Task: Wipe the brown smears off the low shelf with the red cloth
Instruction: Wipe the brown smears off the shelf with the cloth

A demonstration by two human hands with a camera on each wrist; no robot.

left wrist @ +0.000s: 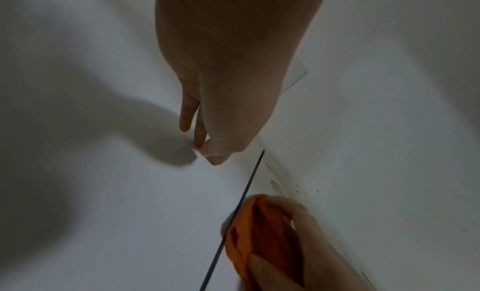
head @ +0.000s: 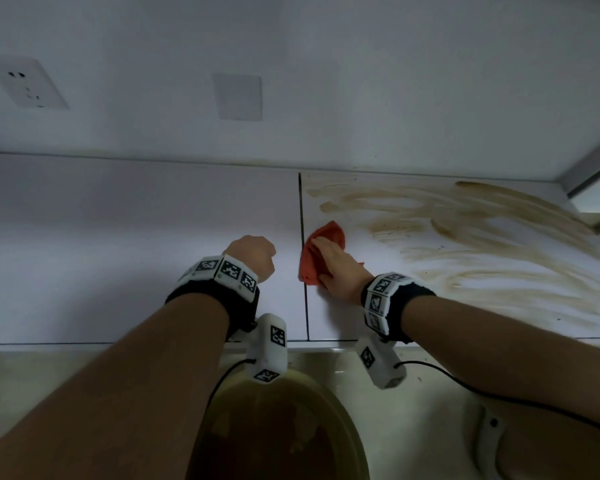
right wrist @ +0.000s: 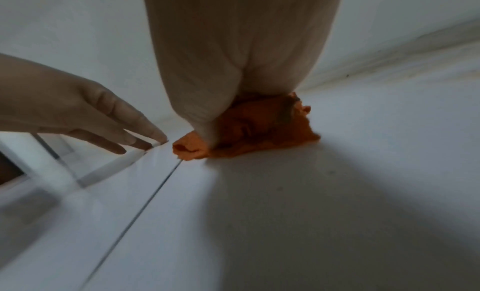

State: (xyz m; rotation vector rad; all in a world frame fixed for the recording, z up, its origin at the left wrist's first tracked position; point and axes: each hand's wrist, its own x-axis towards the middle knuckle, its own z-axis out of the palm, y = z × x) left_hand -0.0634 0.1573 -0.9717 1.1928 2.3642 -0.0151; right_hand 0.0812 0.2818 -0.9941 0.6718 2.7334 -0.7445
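Note:
The red cloth [head: 329, 233] lies bunched on the white low shelf [head: 118, 254], just right of a dark seam [head: 302, 258]. My right hand [head: 336, 268] lies over it, and the left wrist view shows the cloth [left wrist: 259, 234] gathered between thumb and fingers. Brown smears [head: 465, 216] streak the shelf from the cloth out to the right end. My left hand [head: 253, 254] is left of the seam, holding nothing. Its straight fingertips [right wrist: 145, 143] touch the shelf close to the cloth [right wrist: 259, 131].
A wall socket [head: 28, 84] and a blank plate [head: 238, 97] sit on the back wall. Below the shelf's front edge stands a yellowish basin [head: 319, 403] of murky brown water. A metal frame [head: 596, 168] closes off the right end.

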